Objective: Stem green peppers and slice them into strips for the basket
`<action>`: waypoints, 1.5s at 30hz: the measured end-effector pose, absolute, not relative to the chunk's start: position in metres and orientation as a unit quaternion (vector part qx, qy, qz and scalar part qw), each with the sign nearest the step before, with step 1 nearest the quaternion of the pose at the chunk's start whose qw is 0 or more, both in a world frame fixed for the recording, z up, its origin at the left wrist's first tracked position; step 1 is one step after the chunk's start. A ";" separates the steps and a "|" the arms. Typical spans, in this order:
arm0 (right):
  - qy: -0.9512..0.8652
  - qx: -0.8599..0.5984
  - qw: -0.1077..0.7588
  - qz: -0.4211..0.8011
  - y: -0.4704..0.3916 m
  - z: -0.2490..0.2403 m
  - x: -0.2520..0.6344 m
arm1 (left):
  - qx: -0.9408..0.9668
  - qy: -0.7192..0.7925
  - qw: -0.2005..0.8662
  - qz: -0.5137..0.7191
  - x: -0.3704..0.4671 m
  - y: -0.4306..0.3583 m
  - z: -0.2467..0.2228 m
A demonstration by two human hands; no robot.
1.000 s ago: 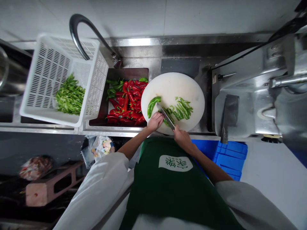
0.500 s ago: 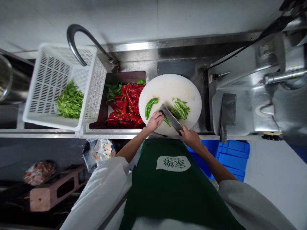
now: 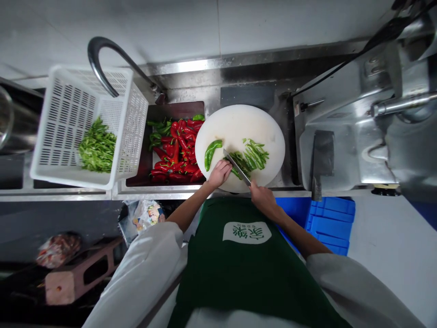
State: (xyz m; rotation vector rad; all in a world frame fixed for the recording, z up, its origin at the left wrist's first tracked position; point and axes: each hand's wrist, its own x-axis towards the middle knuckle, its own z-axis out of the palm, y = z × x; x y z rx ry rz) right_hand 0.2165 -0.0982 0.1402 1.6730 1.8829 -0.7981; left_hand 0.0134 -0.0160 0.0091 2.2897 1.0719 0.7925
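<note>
My right hand [image 3: 262, 197] is closed round the handle of a cleaver [image 3: 238, 168]. Its blade stands on edge over the round white cutting board [image 3: 239, 119], pointing away and to the left. Against the blade's left side, my left hand [image 3: 220, 173] presses bent fingers on a green pepper, mostly hidden under the fingers and the blade. Pepper strips [image 3: 256, 155] lie in a loose pile on the right of the blade. A whole green pepper [image 3: 212, 153] rests at the board's left, just beyond my left hand.
Left of the board, red peppers [image 3: 177, 150] and a few green ones fill a sink basin. A white plastic basket [image 3: 131, 155] with cut greens [image 3: 98, 148] stands farther left under a curved faucet [image 3: 99, 64]. A second cleaver [image 3: 322, 157] lies on the metal machine at right.
The cleaver and my right hand have shifted left towards my left hand. More cut green pepper shows right of the blade. My left hand stays on the pepper.
</note>
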 end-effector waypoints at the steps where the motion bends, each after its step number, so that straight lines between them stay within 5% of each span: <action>1: 0.693 0.613 0.244 -0.291 -0.097 0.138 0.217 | 0.838 0.394 0.243 0.289 0.013 -0.016 0.009; 45: 0.673 0.634 0.221 -0.311 -0.099 0.140 0.206 | 0.836 0.406 0.236 0.283 0.016 -0.019 0.006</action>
